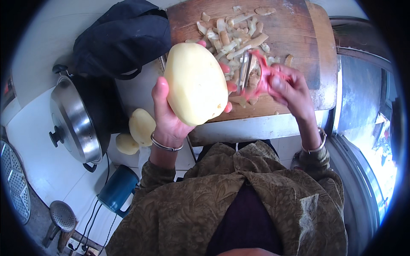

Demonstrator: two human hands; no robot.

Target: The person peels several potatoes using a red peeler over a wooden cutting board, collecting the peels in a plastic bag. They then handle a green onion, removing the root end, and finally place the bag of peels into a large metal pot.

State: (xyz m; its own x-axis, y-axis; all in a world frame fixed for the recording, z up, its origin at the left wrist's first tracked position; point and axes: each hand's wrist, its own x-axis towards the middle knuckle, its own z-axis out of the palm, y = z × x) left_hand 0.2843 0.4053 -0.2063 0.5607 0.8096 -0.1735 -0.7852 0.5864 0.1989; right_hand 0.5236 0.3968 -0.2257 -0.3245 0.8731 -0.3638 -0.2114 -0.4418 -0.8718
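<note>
A large peeled potato (198,83) rests in my left hand (171,118), its pale flesh facing up with a small brown spot near the lower right. My right hand (293,91) grips a red-handled peeler (263,75), slightly blurred, its metal blade just right of the potato and apart from it. Below both hands, a heap of potato peelings (237,38) lies on the wooden cutting board (290,32). Two more peeled potatoes, a larger one (141,126) and a smaller one (127,144), sit to the left of my left wrist.
At left stand a lidded steel pot (75,118) and a teal electric kettle (118,188) near black cords (91,220). A dark fabric bag (123,38) sits beyond the pot. A perforated skimmer (63,216) is at lower left. A window frame (358,176) runs along the right.
</note>
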